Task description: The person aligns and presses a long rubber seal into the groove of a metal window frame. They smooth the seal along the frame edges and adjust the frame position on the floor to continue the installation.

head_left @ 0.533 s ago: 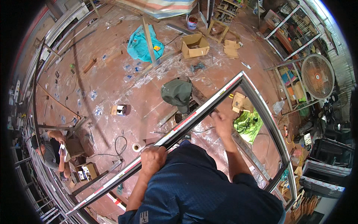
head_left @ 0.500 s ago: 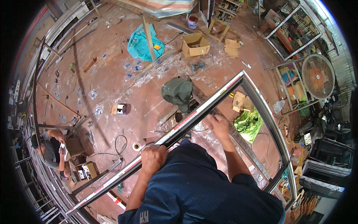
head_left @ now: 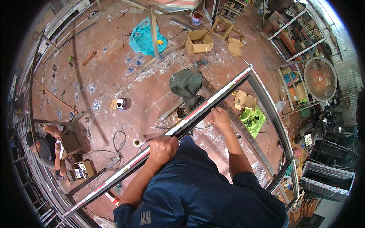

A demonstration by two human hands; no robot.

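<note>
The left hand (head_left: 162, 149) is closed around the long rail of the metal frame (head_left: 213, 100) and the right hand (head_left: 219, 117) grips it farther along; stiff, large, probably awkward, best held spread apart.

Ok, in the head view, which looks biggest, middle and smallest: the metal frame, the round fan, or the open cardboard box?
1. Metal frame, stretching across most of the picture and held by both hands.
2. Round fan.
3. Open cardboard box.
Fan and box lie farther away, and the fisheye shrinks things near the rim, so true sizes stay unsure.
</note>
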